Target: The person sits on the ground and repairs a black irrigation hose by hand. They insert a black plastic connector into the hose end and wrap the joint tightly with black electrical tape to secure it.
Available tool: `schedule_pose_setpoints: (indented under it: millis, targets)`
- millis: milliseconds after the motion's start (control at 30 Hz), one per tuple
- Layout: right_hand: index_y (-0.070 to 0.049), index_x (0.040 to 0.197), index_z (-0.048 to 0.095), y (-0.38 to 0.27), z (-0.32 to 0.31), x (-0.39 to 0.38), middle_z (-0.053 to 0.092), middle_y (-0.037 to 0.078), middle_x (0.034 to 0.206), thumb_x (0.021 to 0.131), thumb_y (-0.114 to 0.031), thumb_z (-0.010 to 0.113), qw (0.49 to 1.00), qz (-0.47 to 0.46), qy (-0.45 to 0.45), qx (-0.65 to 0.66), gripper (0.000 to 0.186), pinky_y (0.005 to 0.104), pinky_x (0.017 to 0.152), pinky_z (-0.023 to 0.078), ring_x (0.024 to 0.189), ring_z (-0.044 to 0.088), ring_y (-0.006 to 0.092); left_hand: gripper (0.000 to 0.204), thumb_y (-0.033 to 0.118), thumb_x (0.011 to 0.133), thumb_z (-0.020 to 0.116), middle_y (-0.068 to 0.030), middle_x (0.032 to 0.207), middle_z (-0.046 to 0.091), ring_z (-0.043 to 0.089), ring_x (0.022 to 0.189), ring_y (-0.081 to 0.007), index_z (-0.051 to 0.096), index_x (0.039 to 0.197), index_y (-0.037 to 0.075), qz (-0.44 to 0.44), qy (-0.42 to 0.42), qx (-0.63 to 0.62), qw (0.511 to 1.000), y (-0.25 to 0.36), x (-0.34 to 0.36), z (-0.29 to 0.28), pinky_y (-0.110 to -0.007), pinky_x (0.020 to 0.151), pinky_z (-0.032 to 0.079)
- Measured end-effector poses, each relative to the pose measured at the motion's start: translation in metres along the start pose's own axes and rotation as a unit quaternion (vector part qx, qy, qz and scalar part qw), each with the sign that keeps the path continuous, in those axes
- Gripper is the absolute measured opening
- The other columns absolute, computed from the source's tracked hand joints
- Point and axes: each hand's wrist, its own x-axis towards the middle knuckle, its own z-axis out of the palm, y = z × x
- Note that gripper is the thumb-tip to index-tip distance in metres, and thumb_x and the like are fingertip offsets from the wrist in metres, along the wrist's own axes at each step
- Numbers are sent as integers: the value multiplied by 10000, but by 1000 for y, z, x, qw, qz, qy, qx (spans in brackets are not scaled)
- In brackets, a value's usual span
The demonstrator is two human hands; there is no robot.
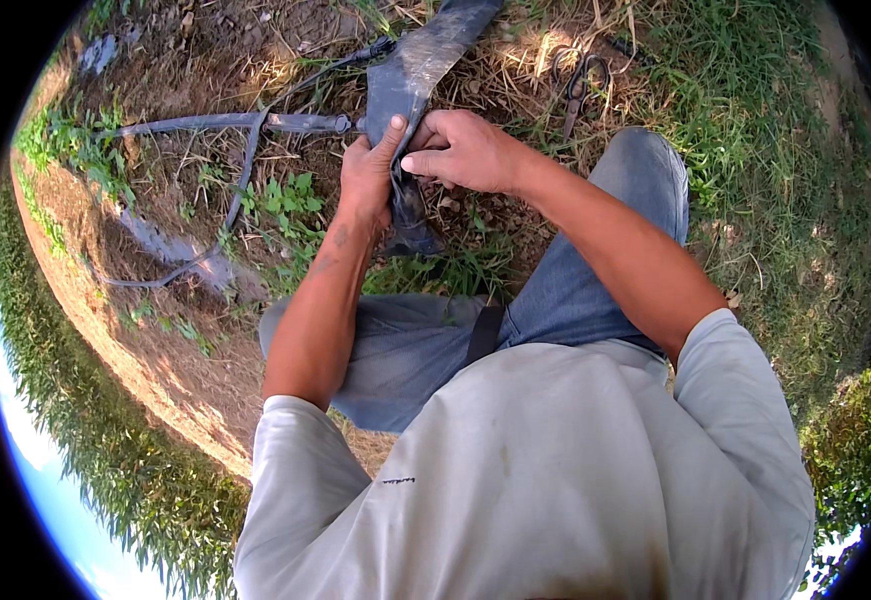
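A wide, flat dark plastic hose point(414, 55) runs from the top of the view down under my hands, creased and bunched below them. My left hand point(370, 175) grips its left edge, thumb pointing up. My right hand point(461, 152) has its fingers curled on the hose fold beside my left thumb, partly hiding what they hold. A thinner dark tube point(206, 122) with a fitting point(341, 123) meets the wide hose from the left. Another narrow tube point(246, 165) loops across it and down over the soil.
Black-handled scissors point(576, 85) lie on dry straw at the upper right, beside green grass point(716, 80). Weeds point(291, 205) and soil lie left of my hands. My bent, jeans-clad legs point(631, 200) are under my forearms. Tall plants point(86, 440) line the left rim.
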Motion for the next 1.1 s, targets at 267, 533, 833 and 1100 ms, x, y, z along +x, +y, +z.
schedule_pose_setpoints:
  millis: [267, 533, 833, 1100]
  targets:
    - [-25, 1115, 682, -7, -4, -19, 690, 144, 1046, 824, -127, 804, 919, -288, 98, -251, 332, 402, 854, 547, 982, 695, 294, 587, 468, 920, 807, -94, 961, 707, 719, 786, -190, 609, 1169, -26, -40, -4, -51, 998, 11, 1, 0, -354, 642, 603]
    - [1, 1100, 692, 3, 16, -12, 700, 121, 913, 898, -193, 787, 987, -123, 67, -77, 296, 358, 788, 532, 832, 670, 207, 585, 443, 872, 867, -106, 912, 704, 686, 715, -176, 660, 1088, -60, 9, 85, 36, 996, 7, 1, -4, -333, 597, 550]
    - [-26, 1025, 610, 12, 12, -9, 653, 106, 981, 797, -35, 786, 937, -269, 79, -209, 288, 415, 784, 540, 880, 676, 322, 607, 429, 850, 889, -124, 918, 712, 681, 714, -187, 669, 1105, -76, -12, 109, 111, 988, 16, -10, 9, -349, 617, 551]
    - [-50, 1058, 636, 7, 16, -7, 658, 103, 1033, 758, -25, 793, 894, -318, 103, -297, 341, 454, 814, 548, 973, 665, 361, 580, 382, 861, 884, -111, 929, 716, 717, 739, -192, 647, 1149, -62, -26, 73, 41, 996, 12, -2, -5, -347, 635, 597]
